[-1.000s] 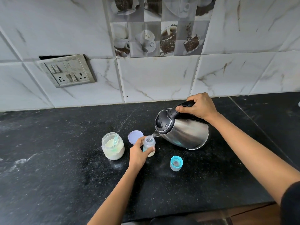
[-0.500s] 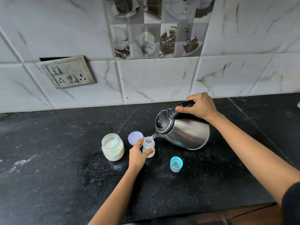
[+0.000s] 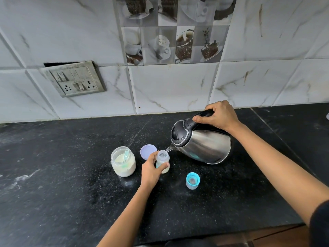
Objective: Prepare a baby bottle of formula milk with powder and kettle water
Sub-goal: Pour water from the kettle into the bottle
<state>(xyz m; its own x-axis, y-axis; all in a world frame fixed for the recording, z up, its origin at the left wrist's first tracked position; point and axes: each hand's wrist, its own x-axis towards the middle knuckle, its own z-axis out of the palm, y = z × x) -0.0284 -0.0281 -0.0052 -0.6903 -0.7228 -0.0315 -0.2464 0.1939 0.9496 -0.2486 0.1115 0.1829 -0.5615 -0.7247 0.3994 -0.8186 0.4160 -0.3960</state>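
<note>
1. The baby bottle (image 3: 162,161) stands upright on the black speckled counter (image 3: 71,193), between the powder jar (image 3: 123,161) and the kettle (image 3: 202,142); it is small, translucent and open-mouthed, with pale milky contents in its lower part.
2. The left hand (image 3: 151,171) is wrapped around the bottle's side, thumb in front and fingers behind, holding it steady.
3. The right hand (image 3: 219,115) is clenched on the kettle's black handle; the kettle is brushed steel with a black lid, tilted toward the bottle, its base lifted off the counter.
4. The kettle's spout sits just above the bottle's mouth, and a thin clear stream of water (image 3: 168,149) runs from it into the opening.
5. The jar is clear, lidless, holds white powder, and has a light blue-green scoop (image 3: 126,154) resting in it.
6. A round lilac lid (image 3: 147,151) lies flat just behind the bottle; a blue bottle cap (image 3: 192,180) stands on the counter nearer the person, apart from the bottle.
</note>
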